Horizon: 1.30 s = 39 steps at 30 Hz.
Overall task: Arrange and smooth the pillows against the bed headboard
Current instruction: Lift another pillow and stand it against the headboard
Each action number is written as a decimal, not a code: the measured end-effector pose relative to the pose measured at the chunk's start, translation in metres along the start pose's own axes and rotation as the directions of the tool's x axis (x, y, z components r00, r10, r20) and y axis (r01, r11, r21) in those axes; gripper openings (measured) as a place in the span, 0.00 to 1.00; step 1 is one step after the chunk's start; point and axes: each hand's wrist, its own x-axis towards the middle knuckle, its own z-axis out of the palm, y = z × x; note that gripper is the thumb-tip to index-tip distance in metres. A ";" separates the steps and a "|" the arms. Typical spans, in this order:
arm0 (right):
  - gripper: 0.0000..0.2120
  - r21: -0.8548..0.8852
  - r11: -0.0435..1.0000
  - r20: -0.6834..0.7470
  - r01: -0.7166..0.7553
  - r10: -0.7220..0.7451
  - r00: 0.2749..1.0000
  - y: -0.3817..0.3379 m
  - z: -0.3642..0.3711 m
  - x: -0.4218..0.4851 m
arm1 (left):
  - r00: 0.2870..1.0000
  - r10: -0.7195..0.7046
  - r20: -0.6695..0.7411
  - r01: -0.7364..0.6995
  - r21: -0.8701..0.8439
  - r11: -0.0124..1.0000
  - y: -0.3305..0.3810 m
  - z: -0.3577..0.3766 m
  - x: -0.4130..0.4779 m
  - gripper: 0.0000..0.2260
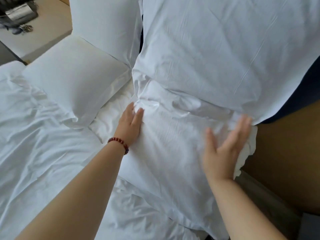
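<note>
Left hand [130,122]: flat, pressing the front pillow's [166,149] left edge.
Right hand [225,146]: spread wide, blurred, at its right edge.
Pillow: lies below an upright pillow [216,49]; likely soft, light; hold the sides.

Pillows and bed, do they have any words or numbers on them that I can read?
None: no text can be read anywhere.
The pillows and sheet are plain white.
The dark things on the bedside table are too blurred to show any writing.
</note>
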 end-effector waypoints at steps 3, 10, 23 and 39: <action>0.31 -0.217 0.879 0.252 0.424 -0.370 0.894 -0.007 0.023 0.001 | 0.961 -0.275 0.036 0.276 -0.031 0.961 -0.017 -0.005 -0.008 0.31; 0.33 -0.422 0.814 0.403 0.399 -0.226 0.887 0.006 0.060 0.021 | 0.927 -0.356 -0.118 0.360 0.009 0.933 -0.019 0.007 0.000 0.33; 0.32 -0.477 0.871 0.383 0.120 0.083 0.920 0.030 0.115 0.030 | 0.933 -0.216 -0.287 0.275 0.184 0.944 -0.016 0.008 0.063 0.31; 0.21 -0.363 0.753 -0.003 0.549 -0.590 0.807 -0.014 0.011 0.129 | 0.979 0.057 -0.195 -0.037 0.101 0.994 0.089 0.093 0.014 0.28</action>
